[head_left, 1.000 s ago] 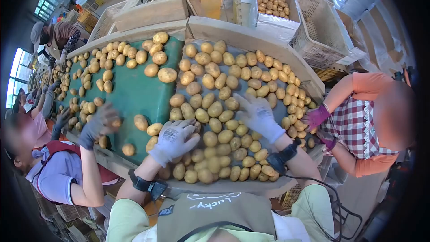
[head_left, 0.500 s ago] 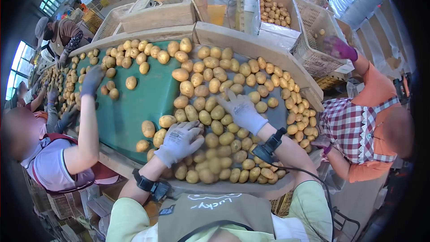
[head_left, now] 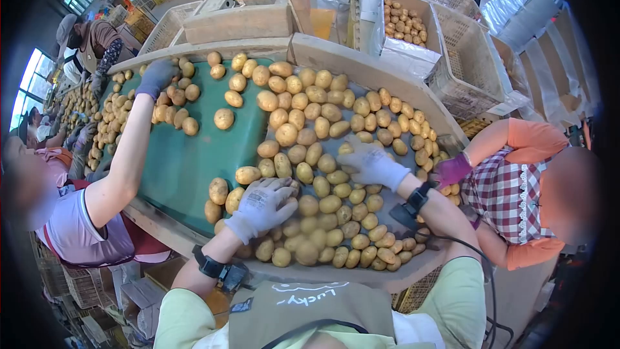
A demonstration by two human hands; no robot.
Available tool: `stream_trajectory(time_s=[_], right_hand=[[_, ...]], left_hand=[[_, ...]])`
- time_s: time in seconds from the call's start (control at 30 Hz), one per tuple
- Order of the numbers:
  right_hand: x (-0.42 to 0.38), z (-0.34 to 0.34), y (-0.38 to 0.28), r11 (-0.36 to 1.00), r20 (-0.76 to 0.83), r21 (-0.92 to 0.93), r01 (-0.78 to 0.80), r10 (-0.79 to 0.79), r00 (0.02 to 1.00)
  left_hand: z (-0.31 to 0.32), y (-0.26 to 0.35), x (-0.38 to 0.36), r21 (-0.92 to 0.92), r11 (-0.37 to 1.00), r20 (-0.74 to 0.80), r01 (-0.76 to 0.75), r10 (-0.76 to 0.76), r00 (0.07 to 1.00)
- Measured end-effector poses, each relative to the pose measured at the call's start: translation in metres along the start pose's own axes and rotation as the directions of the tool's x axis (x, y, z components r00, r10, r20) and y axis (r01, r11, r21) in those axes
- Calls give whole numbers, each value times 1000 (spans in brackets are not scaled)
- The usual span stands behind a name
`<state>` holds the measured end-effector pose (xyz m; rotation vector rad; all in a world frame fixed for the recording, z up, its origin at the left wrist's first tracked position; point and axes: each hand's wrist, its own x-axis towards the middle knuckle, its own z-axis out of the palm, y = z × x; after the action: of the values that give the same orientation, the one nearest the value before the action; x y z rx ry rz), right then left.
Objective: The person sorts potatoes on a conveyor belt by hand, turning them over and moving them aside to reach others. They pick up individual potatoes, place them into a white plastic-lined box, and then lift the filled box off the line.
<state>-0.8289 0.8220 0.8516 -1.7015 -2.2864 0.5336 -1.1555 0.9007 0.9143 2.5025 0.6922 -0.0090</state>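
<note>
Many potatoes [head_left: 321, 186] lie spread over a grey surface in front of me, beside a green belt [head_left: 187, 168] on the left. My left hand [head_left: 261, 208], in a white glove, rests palm down on potatoes at the belt's near right side, its fingers spread. Further right, my right hand [head_left: 369, 163], also in a white glove, reaches over the potatoes with its fingers extended. Its fingertips touch or nearly touch a potato, and I see nothing gripped in it. Both wrists carry black devices.
A co-worker's dark-gloved hand [head_left: 157, 77] is over potatoes at the upper left. Another co-worker's purple glove [head_left: 452, 169] is at the right edge. A wooden rim [head_left: 387, 68] borders the surface. Behind it stand a box of potatoes [head_left: 405, 22] and a plastic crate [head_left: 466, 58].
My right hand has moved right across the potatoes; my left hand has stayed nearly still. The right co-worker's purple glove has come from the crate to the potatoes. The left co-worker's hand has shifted.
</note>
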Motion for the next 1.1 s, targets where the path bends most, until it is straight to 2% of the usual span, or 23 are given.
stream_trajectory(time_s=[0.07,0.1,0.13,0.2,0.23,0.3,0.33,0.37,0.43,0.47,0.5,0.6,0.67,0.7,0.73,0.77,0.83,0.9,0.93,0.97,1.03,1.07,1.1], right_hand=[[10,-43,8,967,-34,-250,-45,38,999],[7,-50,47,931,-147,-302,-207,169,975],[12,-66,71,906,-418,-131,-403,318,851],[27,-91,87,739,-797,-271,-617,187,574],[33,-88,80,738,-801,-270,-618,184,569],[54,-51,47,959,-613,-114,-260,138,778],[59,-19,24,932,-347,-130,-339,278,896],[50,23,5,970,-217,-74,-233,213,953],[7,54,-71,970,-270,-219,-104,42,962],[-14,72,-84,995,-259,-1,-100,96,961],[-35,70,-78,993,-254,7,-120,118,960],[-106,53,-82,943,-135,149,-297,317,939],[-134,50,-103,808,-200,122,-576,589,783],[-141,55,-110,800,-204,125,-587,600,774],[-143,60,-120,929,-225,95,-359,371,901],[-143,65,-126,993,-242,57,-100,111,964],[-136,87,-102,988,-329,-5,-151,141,934],[-118,91,-82,765,-436,-153,-626,516,737],[-96,33,-100,832,-257,114,-542,552,793],[-88,42,-99,937,-271,214,-278,330,904],[-72,71,-117,998,-397,-36,42,-53,916],[-75,73,-112,999,-402,-29,34,-43,915],[-78,67,-97,988,-400,35,-151,153,904]], left_hand=[[-1,0,0,-33,999,7,14,-14,1000],[0,-1,-1,-35,999,13,19,-18,1000],[2,-2,-1,-35,999,2,6,-6,1000],[0,-1,4,-28,999,-22,-17,16,1000],[-3,1,4,-19,1000,-3,-8,7,1000],[-3,2,2,-13,1000,26,4,-3,1000],[-1,0,0,-7,1000,-4,0,0,1000],[1,-1,-2,-3,1000,-33,-7,7,999],[-4,1,-8,6,1000,-26,1,0,1000],[-6,1,-11,17,1000,-22,17,-16,1000],[-5,-1,-13,9,1000,-4,6,-6,1000],[2,-2,-17,51,998,-17,21,-20,1000],[2,8,-9,93,996,39,-20,16,999],[3,11,-6,143,989,85,-39,27,996],[5,12,-6,156,985,104,-69,54,993],[4,15,-4,163,984,111,-78,60,992],[-1,22,-2,176,968,210,-181,143,967],[4,22,-12,130,905,211,-405,374,903],[5,29,-17,83,908,244,-411,381,892],[7,37,-20,35,909,276,-416,391,878],[3,41,-20,104,873,310,-477,427,849],[2,35,-23,143,906,248,-398,356,901],[0,29,-27,176,934,178,-312,281,943]])
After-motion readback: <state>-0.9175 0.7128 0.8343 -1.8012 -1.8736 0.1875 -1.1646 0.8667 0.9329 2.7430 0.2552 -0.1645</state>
